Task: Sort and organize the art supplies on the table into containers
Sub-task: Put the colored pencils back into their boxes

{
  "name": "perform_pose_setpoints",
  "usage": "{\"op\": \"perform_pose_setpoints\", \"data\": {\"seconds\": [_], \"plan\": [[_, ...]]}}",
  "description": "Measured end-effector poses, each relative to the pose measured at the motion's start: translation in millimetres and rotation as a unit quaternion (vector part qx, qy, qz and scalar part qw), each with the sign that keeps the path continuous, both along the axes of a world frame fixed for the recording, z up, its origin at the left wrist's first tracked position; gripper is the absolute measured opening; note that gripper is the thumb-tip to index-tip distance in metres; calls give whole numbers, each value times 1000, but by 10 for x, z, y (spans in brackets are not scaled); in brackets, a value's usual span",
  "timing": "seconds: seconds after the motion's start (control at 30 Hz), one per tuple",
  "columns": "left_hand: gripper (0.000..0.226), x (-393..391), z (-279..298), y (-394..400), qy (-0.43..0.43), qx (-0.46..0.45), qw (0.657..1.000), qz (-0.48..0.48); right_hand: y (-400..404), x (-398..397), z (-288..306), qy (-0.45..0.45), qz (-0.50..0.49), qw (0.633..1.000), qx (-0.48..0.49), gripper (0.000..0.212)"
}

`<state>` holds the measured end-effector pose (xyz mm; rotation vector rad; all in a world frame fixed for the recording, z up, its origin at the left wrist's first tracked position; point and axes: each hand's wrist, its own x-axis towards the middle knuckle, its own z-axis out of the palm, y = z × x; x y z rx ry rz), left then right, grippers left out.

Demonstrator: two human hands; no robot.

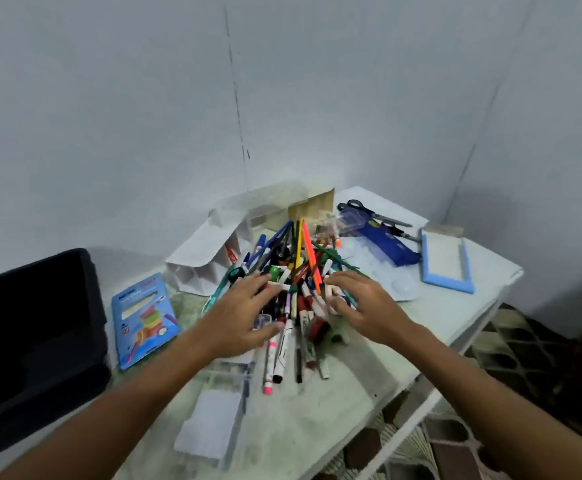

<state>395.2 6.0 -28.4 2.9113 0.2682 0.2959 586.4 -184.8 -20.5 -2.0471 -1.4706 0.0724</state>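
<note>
Nearest you, a clear plastic box (225, 386) with white pads inside lies at the table's (369, 368) front edge, under your left forearm. At far left a dark bin (33, 327) stands beside the table, and just right of it a blue modelling-clay pack (144, 318) lies flat. Behind that sits a white folded paper holder (203, 258), tipped on its side. Your left hand (241, 317) rests with its fingers spread and relaxed on the left side of the pile of pens and markers (296, 292), which is heaped in the middle of the table. Your right hand (362, 306) lies flat on the pile's right side, fingers spread, gripping nothing. Further right, near the back, are black-handled scissors (369, 211), a dark blue pencil case (386, 242) and a light blue frame (447, 259).
</note>
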Motion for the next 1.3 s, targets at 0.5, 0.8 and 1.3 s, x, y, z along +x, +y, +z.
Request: {"op": "perform_pose_setpoints", "data": {"seconds": [0.5,0.8,1.3], "plan": [[84,2544,-9,-1059,-15,-1,992,-122,-1190,1993,-58,12,-206,977,-45,35],[88,3660,-371,-1915,34,-23,999,-6,-990,3279,-204,37,-194,978,-66,41],[89,3946,-473,-2070,27,4,997,74,-758,3855,-356,108,-171,977,68,23]]}}
